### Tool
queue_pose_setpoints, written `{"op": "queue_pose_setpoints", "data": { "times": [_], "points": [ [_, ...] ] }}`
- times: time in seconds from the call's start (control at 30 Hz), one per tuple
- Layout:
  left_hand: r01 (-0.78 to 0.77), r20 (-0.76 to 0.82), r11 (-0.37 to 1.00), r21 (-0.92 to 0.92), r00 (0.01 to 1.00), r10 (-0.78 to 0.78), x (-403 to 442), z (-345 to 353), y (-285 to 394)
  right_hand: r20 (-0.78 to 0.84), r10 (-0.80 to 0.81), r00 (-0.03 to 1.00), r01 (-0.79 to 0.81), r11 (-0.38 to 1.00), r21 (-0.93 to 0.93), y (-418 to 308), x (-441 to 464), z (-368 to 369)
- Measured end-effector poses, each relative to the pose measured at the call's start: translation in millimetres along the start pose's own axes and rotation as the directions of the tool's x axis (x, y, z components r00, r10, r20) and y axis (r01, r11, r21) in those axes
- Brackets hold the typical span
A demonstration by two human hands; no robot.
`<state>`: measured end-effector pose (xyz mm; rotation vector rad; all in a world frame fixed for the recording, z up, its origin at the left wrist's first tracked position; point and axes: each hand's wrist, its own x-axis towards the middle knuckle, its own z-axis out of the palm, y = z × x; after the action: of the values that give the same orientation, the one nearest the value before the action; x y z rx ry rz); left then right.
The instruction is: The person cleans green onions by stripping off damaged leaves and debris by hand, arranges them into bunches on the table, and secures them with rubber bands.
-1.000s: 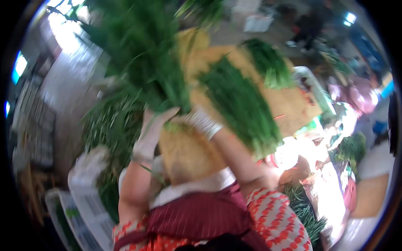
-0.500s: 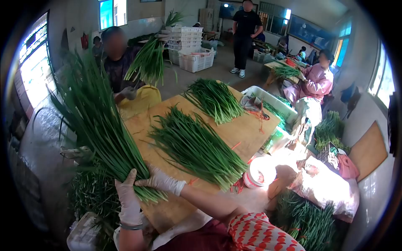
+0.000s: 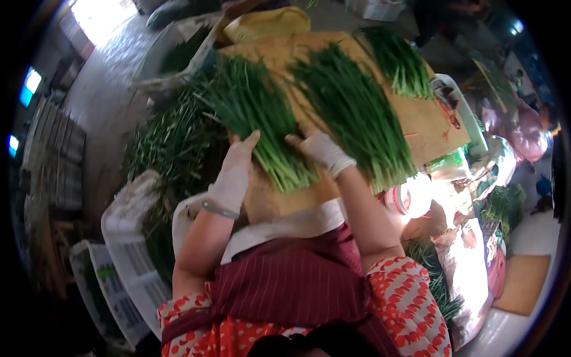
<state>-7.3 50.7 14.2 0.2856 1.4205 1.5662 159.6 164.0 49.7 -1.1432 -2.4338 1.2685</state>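
A bunch of long green leafy stalks [image 3: 256,113] lies on the wooden board [image 3: 279,203], its pale stem ends towards me. Against the left side of this bunch rests my gloved left hand [image 3: 237,169], thumb and fingers apart. My gloved right hand [image 3: 321,149] is at the bunch's right side, its fingers spread beside the stems. To the right lies a second, wider bunch [image 3: 360,113], apart from my right hand. A third, smaller bunch [image 3: 399,62] is at the board's far right corner.
A heap of loose greens [image 3: 172,143] stands left of the board, above a white crate [image 3: 134,238]. Right of the board are a white bucket [image 3: 407,199], a pale green crate [image 3: 464,113] and red ties [image 3: 447,113]. Yellow cloth [image 3: 267,24] lies beyond the board.
The bunch that was upraised in both hands now lies flat on the board. My hands have loosened to its two sides. The view has tilted down again.
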Motion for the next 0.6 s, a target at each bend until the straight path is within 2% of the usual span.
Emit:
{"op": "queue_pose_setpoints", "data": {
  "times": [0.07, 0.1, 0.13, 0.17, 0.2, 0.23, 0.33, 0.37, 0.4, 0.47, 0.5, 0.57, 0.6],
  "points": [
    [0.081, -0.088, 0.996, 0.024, 0.993, -0.078, -8, 0, 0, -0.010, -0.001, 1.000, 0.001, 0.996, -0.086, 3, -10, -4],
    [0.086, -0.187, 0.986, 0.142, 0.981, -0.059, -37, 20, 22, -0.073, -0.045, 0.996, 0.036, 0.991, -0.126, 10, -12, -1],
    [0.093, -0.205, 0.987, 0.133, 0.977, -0.064, -31, 11, 15, -0.134, -0.089, 0.987, 0.066, 0.984, -0.168, 16, -14, 3],
    [0.035, -0.030, 0.992, 0.118, 0.999, -0.032, -17, -1, 3, -0.113, -0.089, 0.990, 0.069, 0.984, -0.166, 22, -18, 7],
    [-0.023, 0.148, 0.996, 0.090, 0.989, 0.010, -19, -4, 1, -0.223, -0.188, 0.957, 0.149, 0.972, -0.181, 19, -22, 8],
    [-0.073, 0.100, 0.992, 0.101, 0.993, 0.063, -22, 0, 1, -0.331, -0.287, 0.899, 0.228, 0.952, -0.206, 13, -25, 7],
    [-0.109, 0.138, 0.991, 0.071, 0.986, 0.099, -20, -1, -3, -0.249, -0.281, 0.927, 0.219, 0.943, -0.249, -37, -55, 3],
    [-0.114, 0.133, 0.991, 0.069, 0.986, 0.104, -24, 3, -1, -0.336, -0.550, 0.764, 0.363, 0.798, -0.482, -40, -57, 17],
    [-0.122, 0.114, 0.990, 0.076, 0.987, 0.113, -29, 8, 2, -0.333, -0.557, 0.761, 0.370, 0.794, -0.482, -45, -56, 30],
    [-0.144, 0.095, 0.986, 0.084, 0.986, 0.136, -27, 8, 1, -0.209, -0.487, 0.848, 0.196, 0.655, -0.730, -50, -49, 49],
    [-0.177, 0.096, 0.979, 0.100, 0.981, 0.168, -22, 7, -3, -0.212, -0.495, 0.843, 0.200, 0.654, -0.730, -46, -45, 52],
    [-0.221, 0.097, 0.968, 0.119, 0.973, 0.210, -14, -2, -7, -0.155, -0.383, 0.911, 0.188, 0.718, -0.670, -41, -35, 56],
    [-0.173, 0.057, 0.980, 0.094, 0.984, 0.168, -20, -1, -2, -0.155, -0.387, 0.909, 0.190, 0.717, -0.671, -44, -34, 53]
  ]
}}
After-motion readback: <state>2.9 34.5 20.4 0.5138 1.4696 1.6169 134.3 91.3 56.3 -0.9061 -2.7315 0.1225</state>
